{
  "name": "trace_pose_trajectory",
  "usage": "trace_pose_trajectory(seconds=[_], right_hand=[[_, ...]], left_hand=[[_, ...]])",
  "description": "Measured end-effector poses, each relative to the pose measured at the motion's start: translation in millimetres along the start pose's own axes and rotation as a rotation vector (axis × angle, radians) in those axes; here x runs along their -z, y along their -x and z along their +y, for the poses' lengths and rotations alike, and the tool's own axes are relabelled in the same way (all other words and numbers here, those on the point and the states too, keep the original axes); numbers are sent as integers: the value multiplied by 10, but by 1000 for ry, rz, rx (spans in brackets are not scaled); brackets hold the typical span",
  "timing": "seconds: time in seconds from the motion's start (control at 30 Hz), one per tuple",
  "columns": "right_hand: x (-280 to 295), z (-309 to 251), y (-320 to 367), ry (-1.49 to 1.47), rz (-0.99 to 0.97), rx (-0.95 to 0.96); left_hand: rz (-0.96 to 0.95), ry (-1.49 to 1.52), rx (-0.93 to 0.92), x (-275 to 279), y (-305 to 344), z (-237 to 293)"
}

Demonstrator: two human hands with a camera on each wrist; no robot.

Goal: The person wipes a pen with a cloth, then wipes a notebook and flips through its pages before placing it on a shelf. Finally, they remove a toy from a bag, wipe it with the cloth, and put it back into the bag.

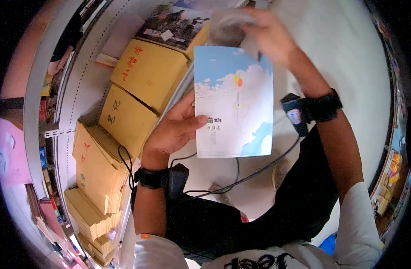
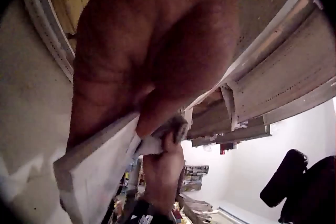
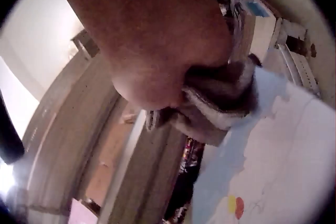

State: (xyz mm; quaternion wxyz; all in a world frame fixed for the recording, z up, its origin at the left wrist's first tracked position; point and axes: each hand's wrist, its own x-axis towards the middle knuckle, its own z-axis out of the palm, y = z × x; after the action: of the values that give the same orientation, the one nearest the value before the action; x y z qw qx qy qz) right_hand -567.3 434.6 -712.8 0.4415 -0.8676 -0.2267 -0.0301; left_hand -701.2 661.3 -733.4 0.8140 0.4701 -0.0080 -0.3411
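A thin notebook (image 1: 241,89), its pale cover showing blue sky, clouds and two balloons, stands face-up before me in the head view. My left hand (image 1: 181,123) grips its left edge, thumb on the cover and the other fingers behind. At the notebook's top edge, my right hand (image 1: 270,38) holds a bunched greyish cloth (image 1: 225,29), somewhat blurred. The right wrist view shows the folded cloth (image 3: 220,103) hanging from that hand and overlapping the blue top of the cover. In the left wrist view the notebook's edge (image 2: 97,155) juts out beneath the palm.
Shelving on the left carries stacks of yellow-brown books (image 1: 149,74) with red lettering and a dark picture-covered book (image 1: 174,27). A black cable (image 1: 223,190) loops between the wrist cameras, over my lap. More stocked shelves (image 1: 389,179) line the right edge.
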Motion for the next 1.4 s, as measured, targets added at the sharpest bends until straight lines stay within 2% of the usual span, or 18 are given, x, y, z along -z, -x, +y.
trace_pose_trajectory(seconds=[0.07, 0.2, 0.27, 0.37, 0.47, 0.57, 0.67, 0.73, 0.8, 0.9, 1.0, 1.1, 1.2, 1.3, 1.4], right_hand=[[152, 149, -72, -144, 216, 24], [230, 7, -40, -147, 168, -70], [257, -65, 54, -150, 138, -143], [468, -440, -61, -580, 546, -277], [639, -357, -130, -1091, 562, -109], [765, -103, -185, -1043, 620, -113], [976, 413, -222, -228, 555, -349], [888, 100, -135, 296, 117, -597], [699, 402, 31, 436, 96, -487], [733, 522, 29, -241, 217, -661], [697, 483, -1, -109, 372, -608], [622, 434, 16, 257, 254, -647], [520, 344, 54, -67, 299, -598], [348, 279, -17, -452, 493, -451], [257, -179, 86, 22, 291, -343]], left_hand=[[39, 86, -69, 14, 11, 13], [69, 239, -177, 3, -57, 7], [50, 209, -192, 15, -53, -4], [32, 148, -198, 17, -23, 43], [43, 103, -212, 5, -7, 108], [71, 105, -257, -10, 0, 137], [154, 126, -335, 1, -37, 148], [215, 120, -368, 38, -51, 170], [249, 97, -382, 80, -82, 184], [284, 104, -396, 93, -90, 188], [324, 105, -399, 76, -85, 184], [299, 145, -425, 92, -103, 147], [293, 177, -425, 148, -113, 84], [316, 152, -419, 249, -128, 21], [309, 173, -407, 197, -112, 56]])
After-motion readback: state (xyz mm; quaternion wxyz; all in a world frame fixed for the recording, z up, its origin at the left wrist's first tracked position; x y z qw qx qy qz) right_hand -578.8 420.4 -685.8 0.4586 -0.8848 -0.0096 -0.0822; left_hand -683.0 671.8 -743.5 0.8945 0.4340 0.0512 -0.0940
